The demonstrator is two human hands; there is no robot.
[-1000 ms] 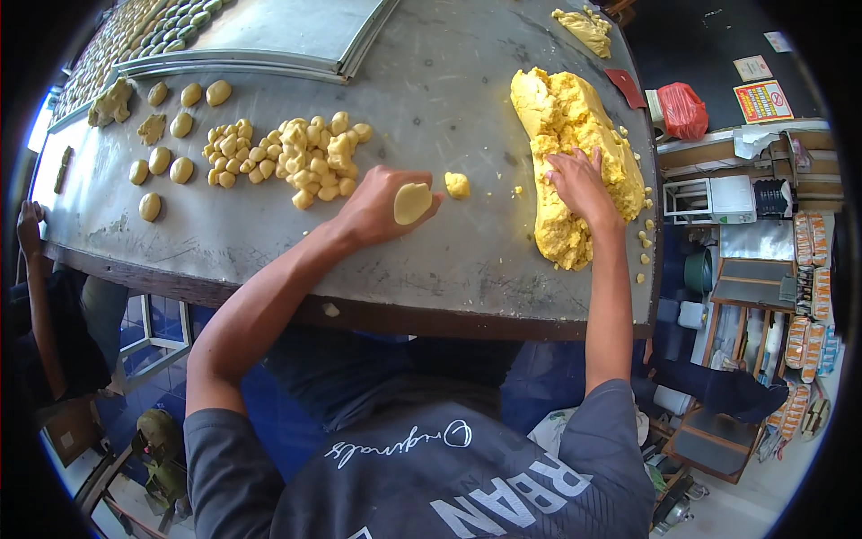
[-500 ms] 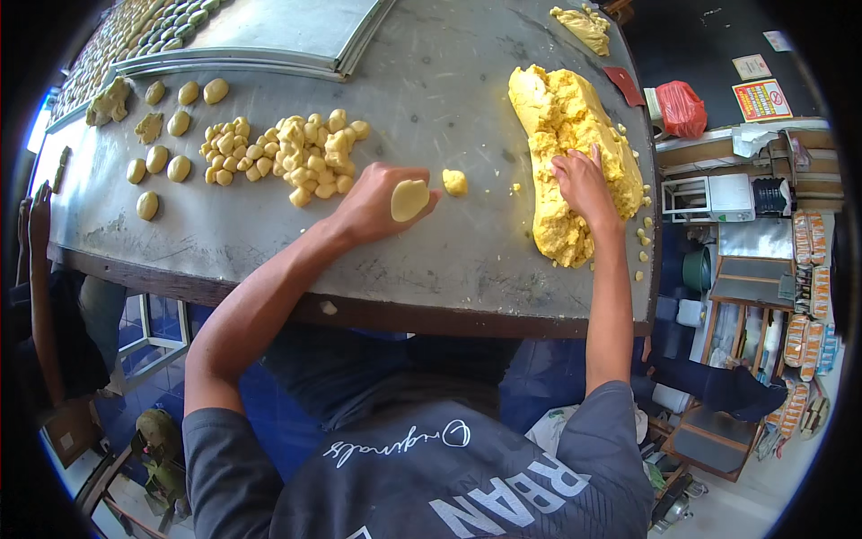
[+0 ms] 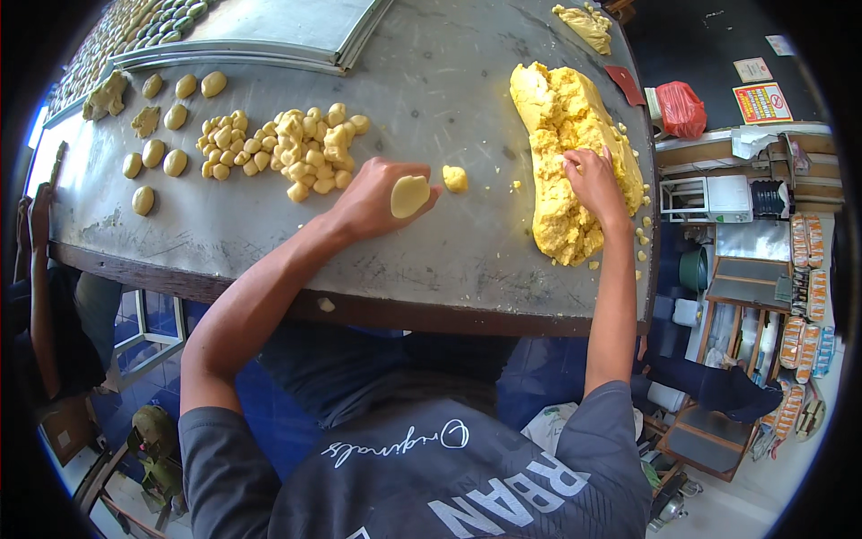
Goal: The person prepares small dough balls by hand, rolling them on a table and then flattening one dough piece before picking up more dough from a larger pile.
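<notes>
My left hand (image 3: 382, 195) is closed, with a flat pale dough disc (image 3: 410, 196) lying in it by the thumb side. Just right of it, a small yellow lump (image 3: 455, 179) rests on the metal-topped table (image 3: 431, 260). My right hand (image 3: 596, 187) has its fingers curled and pinching at the crumbly top of a big mound of yellow filling (image 3: 554, 117). Its fingertips are partly hidden. Beyond my left hand lies a heap of small pale dough balls (image 3: 310, 153). Farther left are several smooth oval dough pieces (image 3: 176, 163).
Metal trays (image 3: 269, 31) lie at the far left, one bearing rows of shaped pieces (image 3: 148, 40). A red scraper (image 3: 624, 85) and another yellow lump (image 3: 585, 30) sit at the far right. Another person's hands (image 3: 38, 216) are at the left table edge.
My right hand has drawn its outstretched fingers in and shifted slightly right on the yellow mound. My left hand and the dough disc stay nearly still.
</notes>
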